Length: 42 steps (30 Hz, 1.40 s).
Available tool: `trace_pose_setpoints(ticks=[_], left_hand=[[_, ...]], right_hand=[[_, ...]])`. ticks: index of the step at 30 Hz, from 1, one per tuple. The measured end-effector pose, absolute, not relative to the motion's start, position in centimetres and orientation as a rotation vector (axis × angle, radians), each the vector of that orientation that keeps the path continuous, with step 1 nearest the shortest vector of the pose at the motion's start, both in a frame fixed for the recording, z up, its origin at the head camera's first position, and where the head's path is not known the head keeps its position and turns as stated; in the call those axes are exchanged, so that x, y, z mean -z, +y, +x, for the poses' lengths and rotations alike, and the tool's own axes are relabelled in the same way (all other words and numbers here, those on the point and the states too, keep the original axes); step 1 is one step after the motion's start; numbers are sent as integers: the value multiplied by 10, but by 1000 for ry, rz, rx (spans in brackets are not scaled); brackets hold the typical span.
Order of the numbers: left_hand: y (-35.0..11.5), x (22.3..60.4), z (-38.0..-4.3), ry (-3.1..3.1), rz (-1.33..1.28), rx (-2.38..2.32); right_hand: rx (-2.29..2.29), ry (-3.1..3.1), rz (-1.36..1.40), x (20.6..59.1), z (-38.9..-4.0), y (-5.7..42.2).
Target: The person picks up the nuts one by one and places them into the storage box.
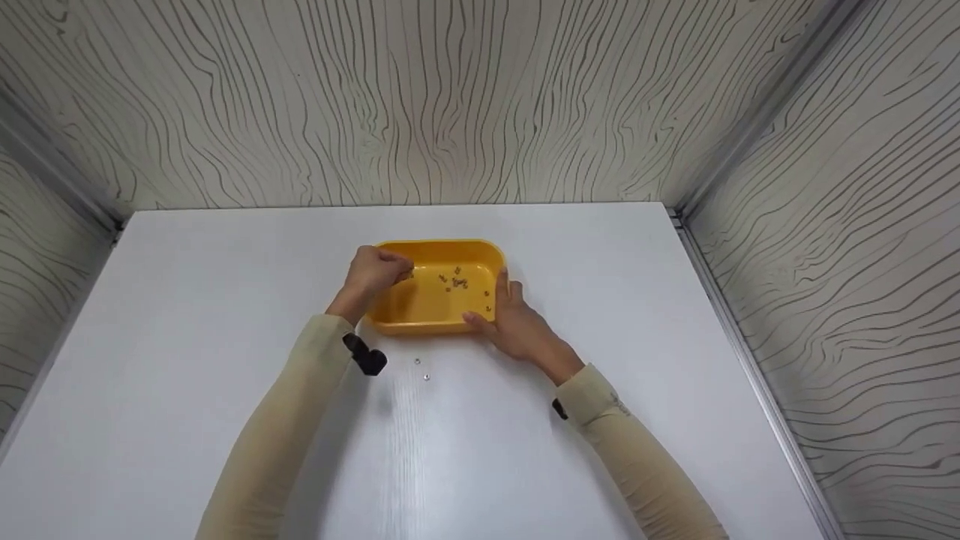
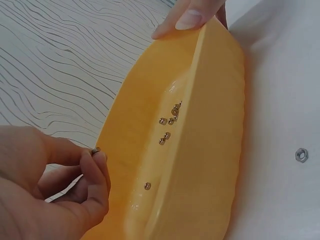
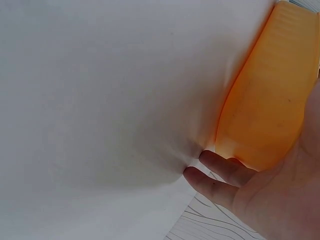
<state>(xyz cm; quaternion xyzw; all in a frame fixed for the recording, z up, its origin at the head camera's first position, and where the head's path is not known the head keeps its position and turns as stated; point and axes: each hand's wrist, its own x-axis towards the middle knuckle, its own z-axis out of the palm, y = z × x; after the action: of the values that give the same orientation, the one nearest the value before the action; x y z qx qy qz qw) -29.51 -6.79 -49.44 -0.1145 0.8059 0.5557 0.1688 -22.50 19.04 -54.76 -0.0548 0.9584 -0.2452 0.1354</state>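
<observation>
A yellow plastic basin (image 1: 427, 305) stands on the white table with several small metal nuts (image 2: 174, 111) scattered on its floor. My left hand (image 1: 373, 271) is over the basin's left end, pinching one hex nut (image 2: 96, 150) between thumb and fingertips. At the near right corner, my right hand (image 1: 520, 324) grips the basin, its thumb over the front rim and its fingers along the right side. The right wrist view shows two fingers (image 3: 212, 186) of that hand next to the basin's outer wall (image 3: 265, 95).
Two loose nuts, one of them a hex nut (image 2: 301, 155) seen close up, lie on the white table (image 1: 480, 450) in front of the basin. A wall (image 1: 420, 105) with a wavy line pattern rises behind the table's far edge, and another stands at the right.
</observation>
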Motion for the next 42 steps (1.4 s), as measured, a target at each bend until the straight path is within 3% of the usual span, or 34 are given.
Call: trace_pose_setpoints(ticks=[9,16,24,31,42], left_hand=[[-71,494,-291,2273,-289,-1645],[-68,489,-271,2325,-54,-1629],[-66,488,-230,2715,373,-1223],[-62,495,-199,2742,597,-985],[-59,534,-164,3062,967,-459]], right_hand=[[716,2785,-172,549,-224,191],[686,2789,-173,547,-225,191],[717,2780,-174,547,-225,191],[713,2798,-202,545,-225,193],[709,2804,-222,546,-224,191]])
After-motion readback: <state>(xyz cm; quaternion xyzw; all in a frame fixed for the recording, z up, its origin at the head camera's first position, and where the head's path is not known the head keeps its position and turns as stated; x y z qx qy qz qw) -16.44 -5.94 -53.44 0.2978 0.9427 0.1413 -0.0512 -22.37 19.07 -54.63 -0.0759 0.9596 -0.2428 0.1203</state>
